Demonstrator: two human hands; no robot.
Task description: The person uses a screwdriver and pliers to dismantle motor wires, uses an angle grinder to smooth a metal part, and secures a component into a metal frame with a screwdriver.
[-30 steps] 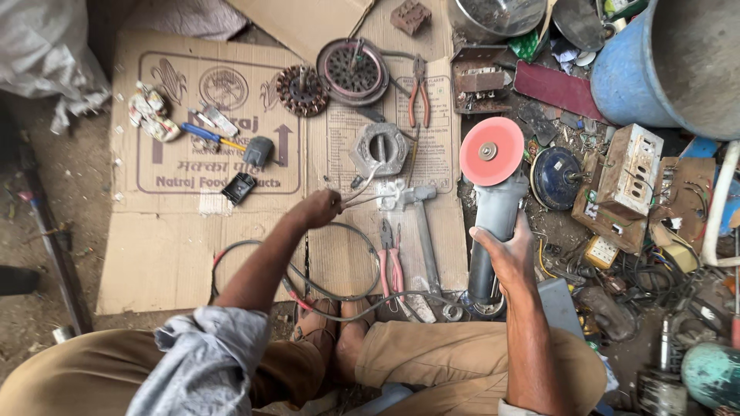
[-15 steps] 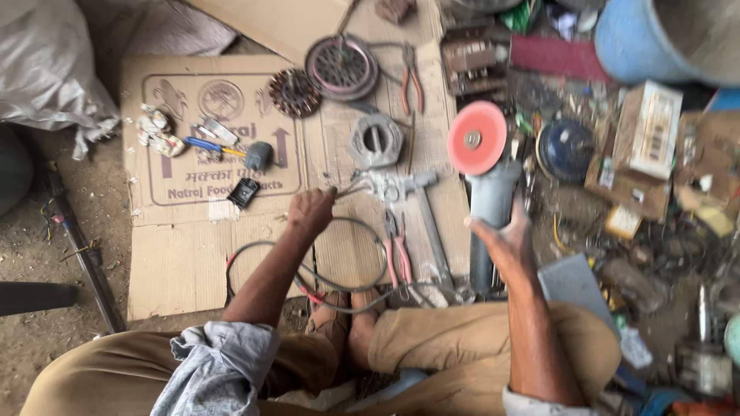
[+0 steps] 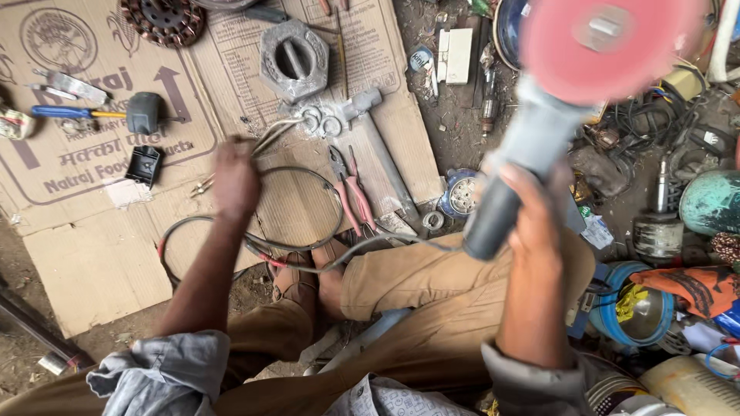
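Observation:
My right hand [image 3: 537,212] grips the grey body of an angle grinder [image 3: 524,146] and holds it up off the ground, its red disc [image 3: 605,42] blurred at the top right. My left hand [image 3: 235,176] is closed around a bundle of thin wires [image 3: 276,132] over the flattened cardboard [image 3: 92,246]. A black cable [image 3: 308,200] loops on the cardboard beside that hand and runs toward the grinder. Pink-handled pliers [image 3: 356,199] lie just right of the loop.
A hexagonal grey metal housing [image 3: 291,60], a toothed rusty rotor [image 3: 162,17], a blue-handled screwdriver [image 3: 69,112] and a small black part [image 3: 143,165] lie on the cardboard. Scrap parts, wires and round metal cans [image 3: 713,202] crowd the ground to the right.
My right hand has lifted the angle grinder off the ground toward the camera. My left hand has drawn back slightly along the wires, and the view has moved in closer.

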